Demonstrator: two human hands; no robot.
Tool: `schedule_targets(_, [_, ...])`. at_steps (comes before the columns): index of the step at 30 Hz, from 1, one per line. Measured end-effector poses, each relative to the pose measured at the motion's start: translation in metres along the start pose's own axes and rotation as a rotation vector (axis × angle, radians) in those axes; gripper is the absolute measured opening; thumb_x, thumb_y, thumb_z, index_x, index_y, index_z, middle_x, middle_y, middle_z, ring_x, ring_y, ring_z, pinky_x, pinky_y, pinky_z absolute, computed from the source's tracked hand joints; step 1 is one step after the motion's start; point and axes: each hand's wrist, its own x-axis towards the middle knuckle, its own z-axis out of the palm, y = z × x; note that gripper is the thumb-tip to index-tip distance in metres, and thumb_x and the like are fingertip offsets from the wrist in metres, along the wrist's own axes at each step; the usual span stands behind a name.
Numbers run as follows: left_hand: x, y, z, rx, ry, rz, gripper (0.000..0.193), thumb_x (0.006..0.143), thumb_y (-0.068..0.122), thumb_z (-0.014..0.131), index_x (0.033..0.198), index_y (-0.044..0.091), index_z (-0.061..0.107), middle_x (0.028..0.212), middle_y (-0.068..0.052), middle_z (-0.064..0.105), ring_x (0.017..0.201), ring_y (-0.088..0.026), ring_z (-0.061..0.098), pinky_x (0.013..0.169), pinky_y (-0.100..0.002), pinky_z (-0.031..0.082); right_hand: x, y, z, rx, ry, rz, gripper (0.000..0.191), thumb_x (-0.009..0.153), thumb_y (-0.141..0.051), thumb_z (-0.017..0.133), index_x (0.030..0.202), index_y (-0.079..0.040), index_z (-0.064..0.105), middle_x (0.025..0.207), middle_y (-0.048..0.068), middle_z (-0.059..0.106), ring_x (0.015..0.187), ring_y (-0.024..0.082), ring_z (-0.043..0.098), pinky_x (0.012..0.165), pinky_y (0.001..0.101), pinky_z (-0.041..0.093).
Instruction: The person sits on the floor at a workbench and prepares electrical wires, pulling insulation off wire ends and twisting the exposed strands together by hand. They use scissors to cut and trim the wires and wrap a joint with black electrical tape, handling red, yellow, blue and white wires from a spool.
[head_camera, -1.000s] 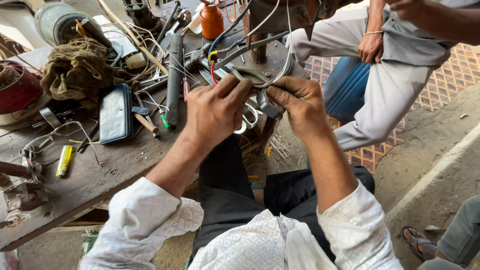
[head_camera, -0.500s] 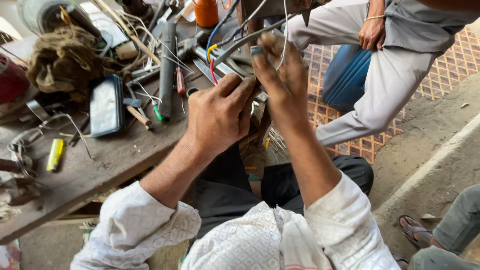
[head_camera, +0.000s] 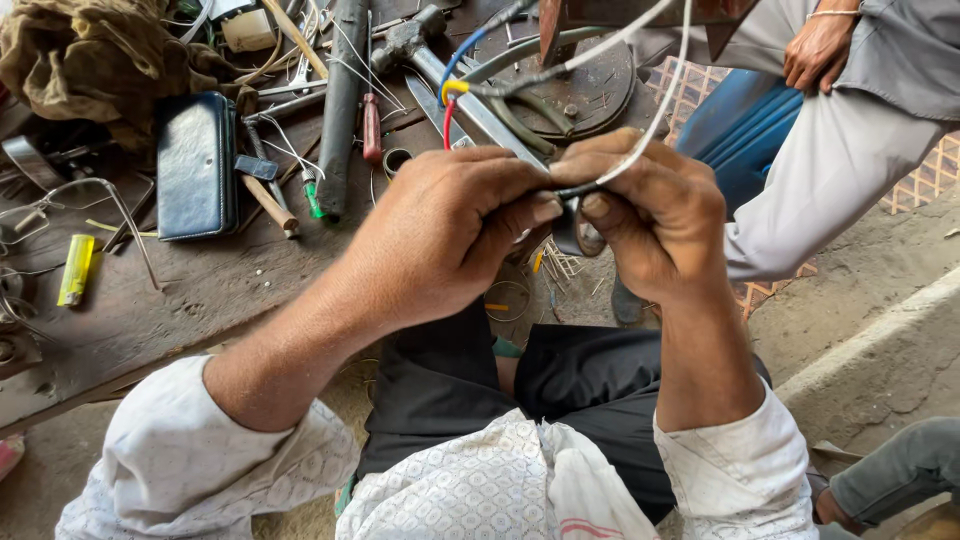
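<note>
Midway, seemingly: left hand (head_camera: 450, 235) and right hand (head_camera: 650, 215) pinch dark cable end (head_camera: 572, 190) between fingertips above lap, white wire (head_camera: 655, 115) trailing upward; workbench (head_camera: 200, 290) tools untouched, joint unfinished.

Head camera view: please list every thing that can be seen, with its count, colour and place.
cable: one, white and grey, held between both hands, running up to the top edge
wallet: one, dark blue, on the workbench, left
lighter: one, yellow, near the workbench's left edge
cloth: one, brown, crumpled, top left
screwdriver: one, red handle, on the workbench, centre top
hammer: one, dark head, top centre
workbench: one, dark wood, left half
another person's hand: one, resting on grey trousers, top right
left hand: one, pinching the cable
right hand: one, pinching the cable
</note>
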Motion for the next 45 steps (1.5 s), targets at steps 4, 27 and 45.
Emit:
schedule_targets(4, [-0.005, 0.005, 0.002, 0.16, 0.084, 0.069, 0.02, 0.098, 0.019, 0.072, 0.113, 0.006, 0.069, 0.089, -0.007, 0.062, 0.069, -0.026, 0.063, 0.06, -0.039, 0.048, -0.001, -0.014, 0.0, 0.182, 0.069, 0.121, 0.02, 0.108, -0.013, 0.07, 0.116, 0.005, 0.071, 0.102, 0.012, 0.072, 0.087, 0.013, 0.068, 0.077, 0.0233, 0.054])
schedule_targets(27, [0.0, 0.024, 0.019, 0.195, 0.153, -0.083, 0.031, 0.087, 0.014, 0.077, 0.116, 0.006, 0.068, 0.088, -0.005, 0.061, 0.062, -0.024, 0.059, 0.051, -0.037, 0.044, 0.031, -0.007, 0.01, 0.529, 0.038, 0.202, 0.032, 0.11, -0.026, 0.063, 0.117, 0.004, 0.069, 0.121, 0.014, 0.069, 0.107, 0.018, 0.067, 0.095, 0.0289, 0.055])
schedule_targets(45, [-0.012, 0.013, 0.021, 0.336, 0.195, 0.005, 0.035, 0.083, 0.016, 0.078, 0.114, 0.004, 0.069, 0.086, -0.003, 0.059, 0.063, -0.018, 0.059, 0.054, -0.035, 0.046, -0.015, -0.028, 0.003, 1.275, 0.142, 0.608, 0.053, 0.099, -0.014, 0.073, 0.139, 0.013, 0.051, 0.11, 0.028, 0.072, 0.091, 0.028, 0.076, 0.075, 0.0392, 0.064])
